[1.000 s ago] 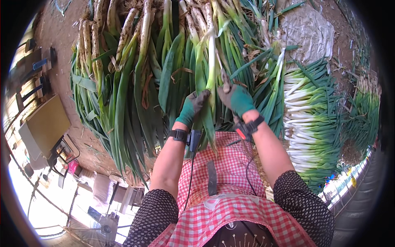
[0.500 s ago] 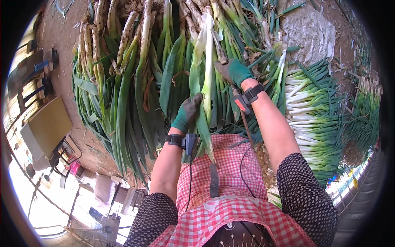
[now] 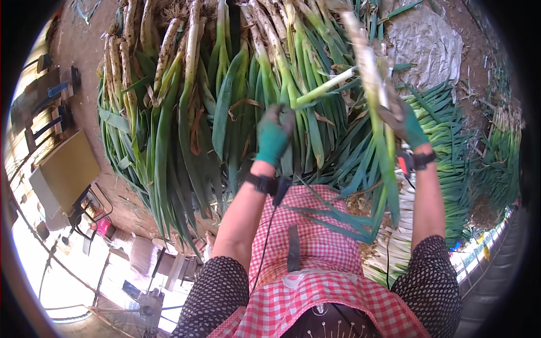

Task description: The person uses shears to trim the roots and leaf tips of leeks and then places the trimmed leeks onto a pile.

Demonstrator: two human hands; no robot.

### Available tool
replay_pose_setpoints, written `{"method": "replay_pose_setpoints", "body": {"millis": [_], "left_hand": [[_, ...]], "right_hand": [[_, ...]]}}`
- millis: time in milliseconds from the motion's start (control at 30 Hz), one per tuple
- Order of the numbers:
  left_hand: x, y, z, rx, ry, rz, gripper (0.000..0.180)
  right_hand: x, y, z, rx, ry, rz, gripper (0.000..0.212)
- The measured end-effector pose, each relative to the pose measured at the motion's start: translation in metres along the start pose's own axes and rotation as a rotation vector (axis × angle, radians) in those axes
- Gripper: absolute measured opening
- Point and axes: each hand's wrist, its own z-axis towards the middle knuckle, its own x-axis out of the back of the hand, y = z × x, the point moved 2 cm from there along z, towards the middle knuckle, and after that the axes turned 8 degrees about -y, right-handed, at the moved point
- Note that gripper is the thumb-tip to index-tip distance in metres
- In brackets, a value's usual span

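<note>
Both my hands wear green gloves with dark palms, and a black device is strapped to each wrist. My left hand [image 3: 276, 132] is closed, its curled fingers at the lower part of a peeled leek [image 3: 326, 89], which slants up to the right with its white end raised. Farther right, my right hand [image 3: 403, 121] is closed around a long leek [image 3: 369, 73] with a pale stem, smeared by motion; its green leaves hang downward. Whether the thin tool is still in that hand cannot be made out. Unpeeled leeks [image 3: 169, 53] with soil-stained stems lie heaped beyond my hands.
Cleaned leeks with white stems [image 3: 403, 225] are stacked at my right, with more green leaves [image 3: 496, 152] farther right. A crumpled pale sheet [image 3: 425, 48] lies at the far right. A tan box-like seat [image 3: 65, 169] stands at the left. My red checked apron [image 3: 304, 248] covers my lap.
My right hand has moved right and down and now holds a blurred leek. My left hand has risen slightly to the right; the peeled leek has tipped from upright to slanting right.
</note>
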Motion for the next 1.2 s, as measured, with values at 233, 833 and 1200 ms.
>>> {"method": "replay_pose_setpoints", "body": {"millis": [233,833,1200], "left_hand": [[-0.024,0.002,0.097,0.385,0.097,0.215,0.065],[-0.009,-0.034,0.113,0.407,-0.134,0.128,0.072],[0.056,-0.017,0.041,0.46,-0.321,-0.42,0.065]], "right_hand": [[0.059,0.134,-0.073,-0.261,0.156,-0.402,0.054],[-0.158,0.016,0.02,-0.175,-0.182,-0.119,0.052],[-0.19,-0.079,-0.025,-0.124,-0.232,-0.327,0.045]]}}
